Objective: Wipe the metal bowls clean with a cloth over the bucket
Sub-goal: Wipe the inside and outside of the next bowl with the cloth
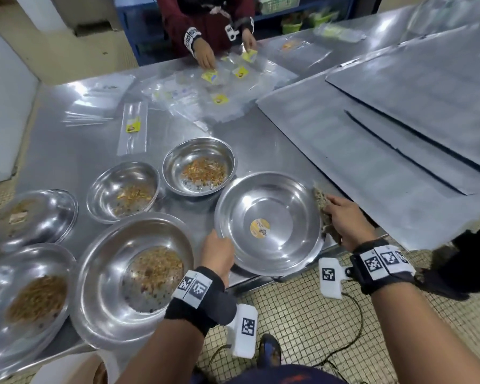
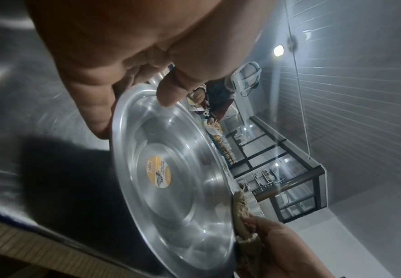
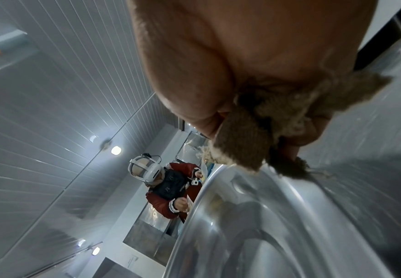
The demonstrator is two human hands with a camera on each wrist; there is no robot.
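Note:
A clean metal bowl [image 1: 269, 223] with a round yellow sticker [image 1: 260, 227] in its bottom juts out past the table's front edge. My left hand [image 1: 216, 252] grips its left rim, thumb inside the bowl [image 2: 171, 169], fingers under it. My right hand [image 1: 344, 220] holds a crumpled beige cloth [image 1: 322, 206] against the bowl's right rim; in the right wrist view the cloth [image 3: 254, 135] hangs just over the rim [image 3: 209, 188]. Several other metal bowls [image 1: 198, 167] with brown food scraps stand to the left. No bucket shows clearly.
The steel table [image 1: 67, 151] carries clear plastic bags with yellow labels [image 1: 133, 126] at the back, where another person's hands [image 1: 205, 55] work. Grey metal sheets [image 1: 385, 139] cover the right side. Tiled floor [image 1: 302, 314] and a cable lie below.

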